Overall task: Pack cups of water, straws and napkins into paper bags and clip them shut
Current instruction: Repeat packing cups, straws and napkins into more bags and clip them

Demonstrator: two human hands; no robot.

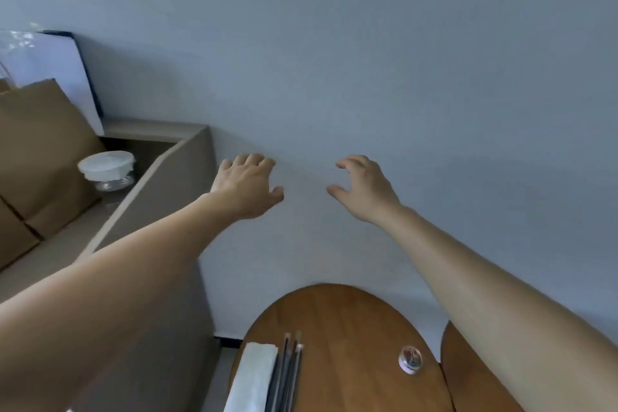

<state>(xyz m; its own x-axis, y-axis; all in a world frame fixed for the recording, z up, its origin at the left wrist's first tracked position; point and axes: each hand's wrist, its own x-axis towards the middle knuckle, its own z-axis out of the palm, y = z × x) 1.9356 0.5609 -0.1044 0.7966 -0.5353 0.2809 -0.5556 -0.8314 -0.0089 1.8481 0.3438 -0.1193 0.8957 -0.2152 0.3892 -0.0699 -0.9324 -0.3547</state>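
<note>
Reaching out with nothing held: left hand [245, 186], fingers loosely spread; right hand [363, 189], fingers half-curled round air. Left of the left hand, lidded cup [107, 169], just beside paper bags [43, 150]. Likely thin-walled, prone to slosh; better gripped low round the body than by the lid.

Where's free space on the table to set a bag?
Bare wood between the straws and the tin, and beyond both to the far rim of the table. Left edge is crowded: napkins beside straws.
</note>
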